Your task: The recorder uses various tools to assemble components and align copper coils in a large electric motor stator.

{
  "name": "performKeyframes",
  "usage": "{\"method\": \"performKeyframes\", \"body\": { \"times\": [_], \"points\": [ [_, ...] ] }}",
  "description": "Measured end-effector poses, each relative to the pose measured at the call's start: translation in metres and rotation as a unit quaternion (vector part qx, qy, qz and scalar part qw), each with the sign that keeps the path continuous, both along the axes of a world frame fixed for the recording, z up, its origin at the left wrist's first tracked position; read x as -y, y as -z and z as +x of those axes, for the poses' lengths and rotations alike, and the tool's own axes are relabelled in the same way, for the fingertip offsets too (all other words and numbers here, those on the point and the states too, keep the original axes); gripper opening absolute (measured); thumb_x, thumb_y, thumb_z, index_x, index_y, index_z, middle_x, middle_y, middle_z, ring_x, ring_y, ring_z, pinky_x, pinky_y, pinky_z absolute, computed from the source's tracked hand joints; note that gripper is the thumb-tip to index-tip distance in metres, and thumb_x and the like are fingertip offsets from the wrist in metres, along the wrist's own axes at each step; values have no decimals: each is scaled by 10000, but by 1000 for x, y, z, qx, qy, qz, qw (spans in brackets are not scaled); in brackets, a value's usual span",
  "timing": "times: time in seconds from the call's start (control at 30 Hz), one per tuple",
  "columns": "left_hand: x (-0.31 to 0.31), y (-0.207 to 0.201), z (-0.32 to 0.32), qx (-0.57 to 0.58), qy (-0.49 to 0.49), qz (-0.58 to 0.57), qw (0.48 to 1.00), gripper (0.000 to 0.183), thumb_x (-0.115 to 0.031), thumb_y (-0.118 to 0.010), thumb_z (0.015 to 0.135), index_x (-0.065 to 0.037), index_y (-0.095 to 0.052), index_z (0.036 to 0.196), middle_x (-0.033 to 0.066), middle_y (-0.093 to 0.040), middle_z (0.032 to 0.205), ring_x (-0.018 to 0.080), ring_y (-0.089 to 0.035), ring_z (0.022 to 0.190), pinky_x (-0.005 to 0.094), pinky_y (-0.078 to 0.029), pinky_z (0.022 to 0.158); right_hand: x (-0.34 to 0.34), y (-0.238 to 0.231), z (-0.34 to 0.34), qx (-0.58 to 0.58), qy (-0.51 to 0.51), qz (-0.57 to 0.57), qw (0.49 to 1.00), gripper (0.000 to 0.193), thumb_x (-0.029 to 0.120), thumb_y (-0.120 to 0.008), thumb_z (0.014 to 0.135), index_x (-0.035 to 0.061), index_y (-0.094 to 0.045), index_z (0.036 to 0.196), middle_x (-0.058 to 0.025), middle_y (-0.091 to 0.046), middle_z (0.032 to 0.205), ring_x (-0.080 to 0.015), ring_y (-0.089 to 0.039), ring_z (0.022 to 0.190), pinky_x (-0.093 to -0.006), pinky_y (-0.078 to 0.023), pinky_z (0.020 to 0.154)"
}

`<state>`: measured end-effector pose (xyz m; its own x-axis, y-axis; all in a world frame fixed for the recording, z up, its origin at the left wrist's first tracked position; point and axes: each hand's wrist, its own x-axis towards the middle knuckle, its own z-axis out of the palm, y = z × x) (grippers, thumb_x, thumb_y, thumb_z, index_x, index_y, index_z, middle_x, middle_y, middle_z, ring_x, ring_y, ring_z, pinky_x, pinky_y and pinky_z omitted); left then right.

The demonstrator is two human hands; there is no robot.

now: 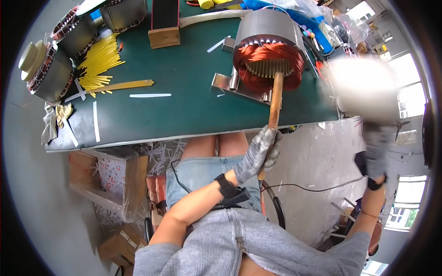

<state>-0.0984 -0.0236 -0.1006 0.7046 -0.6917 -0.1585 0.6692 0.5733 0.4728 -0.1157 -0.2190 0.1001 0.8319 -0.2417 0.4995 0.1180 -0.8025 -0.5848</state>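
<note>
My left hand (260, 152), in a grey work glove, is closed round a wooden stick (276, 99). The stick's far end meets the near opening of a motor stator (269, 28); exactly where its tip rests inside cannot be made out. Reddish copper windings (252, 51) bulge round that opening. Under the stator is a metal roller stand (222, 82). Off to the right, my gloved right hand (378, 158) is raised, gripping what looks like a mallet with a big white head (363, 85). Motion smears the mallet head and its handle.
More stators (54, 78) stand at the table's left end, beside a fan of yellow strips (101, 57). A wooden block (164, 37) lies at the back, and a blue tray (324, 41) with bags at the back right. A box of paper scraps (131, 184) sits below.
</note>
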Motion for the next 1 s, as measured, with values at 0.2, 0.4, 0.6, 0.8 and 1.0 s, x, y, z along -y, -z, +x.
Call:
{"method": "performKeyframes", "body": {
  "times": [0.2, 0.4, 0.6, 0.8, 1.0],
  "points": [
    [25, 25, 1, -64, 66, -115, 989, 413, -520, -390, 902, -112, -445, 937, -25, -378, 543, 60, -275, 347, 188, -227, 305, 59, 88, -9, -63, -239, 95, 964, 263, 334, -493, 852, 80, -455, 797, -19, -441, 629, -141, -402, 530, -280, -413, 507],
    [-9, 10, -8, -31, 33, -24, 999, 417, -527, -398, 896, -113, -450, 887, -24, -390, 525, 68, -294, 341, 205, -259, 310, 38, 43, 0, -110, -132, -449, 877, 288, 175, -582, 799, -1, -527, 1020, -72, -567, 766, -250, -532, 693, -389, -433, 610],
    [4, 25, 6, -91, 99, -122, 983, 416, -505, -381, 911, -99, -467, 899, -33, -364, 513, 57, -276, 342, 192, -250, 310, 18, 92, 13, 72, -368, 73, 924, 282, 319, -446, 906, 62, -482, 794, -1, -499, 610, -121, -448, 479, -320, -437, 464],
    [-40, 21, -11, -8, 46, 29, 998, 361, -457, -367, 930, -103, -439, 929, -20, -350, 533, 72, -288, 357, 205, -267, 320, 43, 175, -35, -51, -45, -213, 975, 320, 289, -642, 764, 41, -559, 948, -172, -581, 715, -330, -559, 605, -376, -432, 514],
    [-81, 1, -11, 138, -80, 259, 953, 216, -259, -463, 924, -46, -500, 932, 92, -608, 821, 74, -516, 494, 206, -406, 399, 93, 189, 4, -268, 95, -52, 957, 358, 351, -530, 864, 5, -577, 942, -197, -581, 699, -341, -574, 632, -388, -435, 550]
  ]
}}
